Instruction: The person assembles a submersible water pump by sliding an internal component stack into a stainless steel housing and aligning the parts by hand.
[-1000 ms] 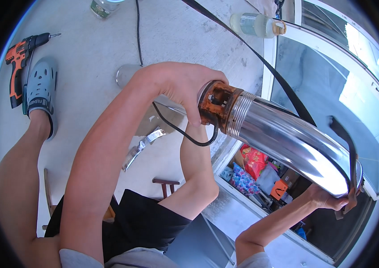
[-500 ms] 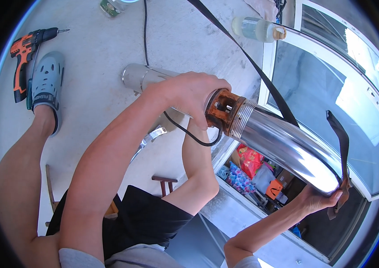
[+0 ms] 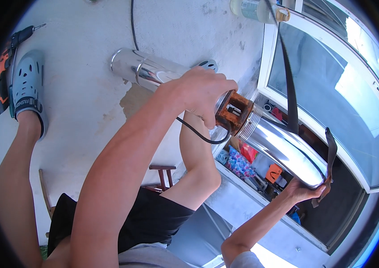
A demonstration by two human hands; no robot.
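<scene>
A long shiny submersible well pump (image 3: 283,145) slants across the middle, its far left end high and its right end lower. Between its two steel cylinders is a rusty, open-sided coupling (image 3: 234,110), beside a ring of threads. My left hand (image 3: 205,91) is wrapped over the left cylinder (image 3: 151,67), just next to the coupling. Under the right end, my right hand (image 3: 304,192) grips the rounded tip. A dark strap piece (image 3: 331,156) hangs at that tip against my right fingers. From the coupling a black cable (image 3: 200,137) loops back beneath my left hand.
A black strap (image 3: 290,89) crosses the upper right. An orange and black cordless drill (image 3: 3,73) lies beside my left shoe (image 3: 28,80). A clear bottle (image 3: 256,10) is near the white-framed glass panel (image 3: 314,76). Bags and boxes (image 3: 243,165) fill the opening below the pump.
My view has shifted. The pump slants more steeply, and both hands keep their hold. The black strap hangs more upright. A shoe has come into sight behind my left hand.
</scene>
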